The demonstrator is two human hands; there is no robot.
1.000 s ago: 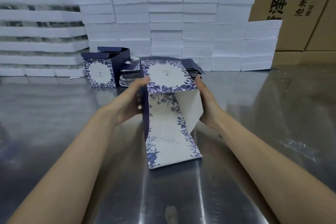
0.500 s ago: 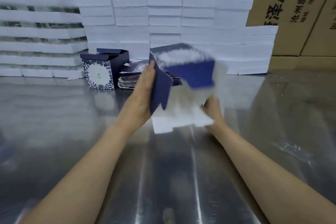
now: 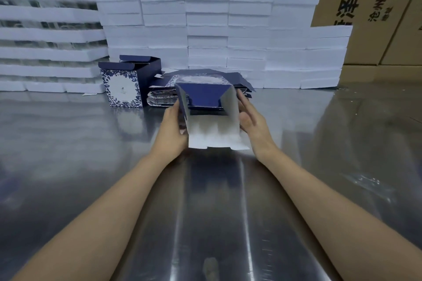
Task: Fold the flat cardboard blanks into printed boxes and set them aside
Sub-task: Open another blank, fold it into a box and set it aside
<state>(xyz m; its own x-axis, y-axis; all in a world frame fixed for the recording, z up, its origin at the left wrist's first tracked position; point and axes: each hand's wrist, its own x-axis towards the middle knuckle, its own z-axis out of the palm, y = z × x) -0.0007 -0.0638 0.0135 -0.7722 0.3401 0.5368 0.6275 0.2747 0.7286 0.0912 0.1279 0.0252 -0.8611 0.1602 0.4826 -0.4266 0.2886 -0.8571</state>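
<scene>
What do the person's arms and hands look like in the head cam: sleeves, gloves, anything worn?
Both forearms are bare as far as the frame shows; no sleeves in view. The left hand and the right hand have no gloves. No watch, bracelet or ring shows on either wrist or on the visible fingers. No markings or tape visible.

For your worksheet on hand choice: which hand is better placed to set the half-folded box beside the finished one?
Left, probably. The left hand grips the half-folded box on the side nearer the finished box; the right hand lies flat opposite.
</scene>
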